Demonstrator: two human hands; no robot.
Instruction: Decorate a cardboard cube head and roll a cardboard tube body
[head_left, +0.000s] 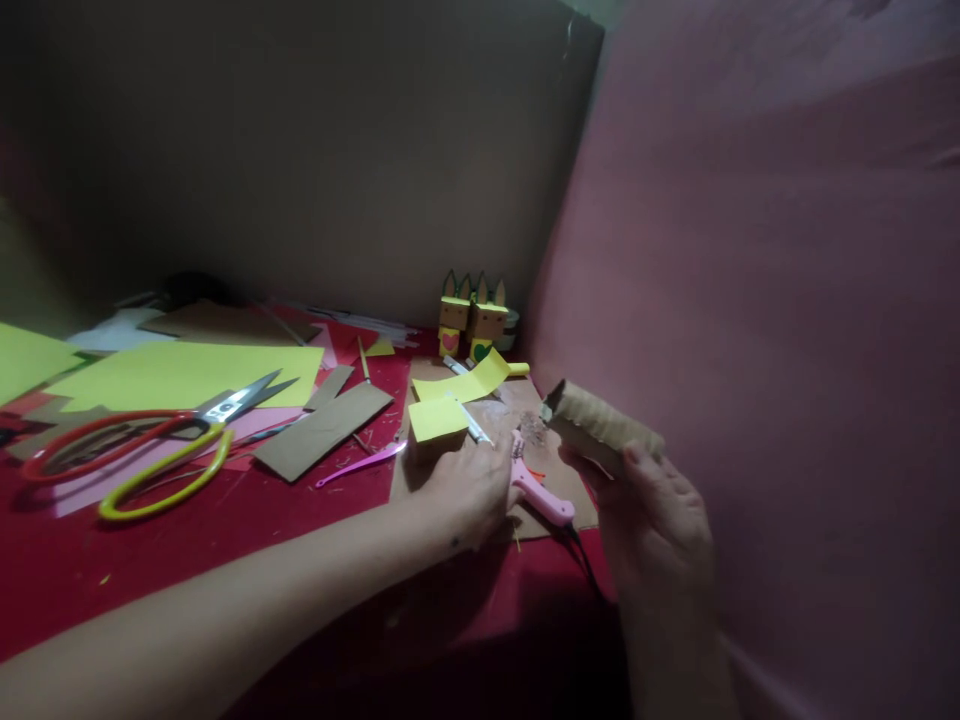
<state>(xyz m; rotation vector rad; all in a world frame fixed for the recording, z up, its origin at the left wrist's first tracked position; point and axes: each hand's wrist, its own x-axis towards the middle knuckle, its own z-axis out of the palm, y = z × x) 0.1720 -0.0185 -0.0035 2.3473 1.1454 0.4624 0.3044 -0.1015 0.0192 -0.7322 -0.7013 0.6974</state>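
Observation:
My right hand (660, 505) is closed round a rolled piece of brown corrugated cardboard (600, 425), held up over the table's right side. My left hand (469, 485) reaches across to the pink glue gun (540, 493) that lies on a brown cardboard sheet (525, 410); its fingers curl at the gun's nozzle end, beside a small cardboard box topped with yellow paper (437, 420). How firmly the left hand holds the gun is hidden by the back of the hand.
Red-and-yellow-handled scissors (150, 440) lie at the left on yellow paper sheets (187, 375). A cardboard strip (322, 430), a pink tool (360, 465) and two small cardboard figures (472, 318) stand nearby. A pink wall (750, 300) closes the right side.

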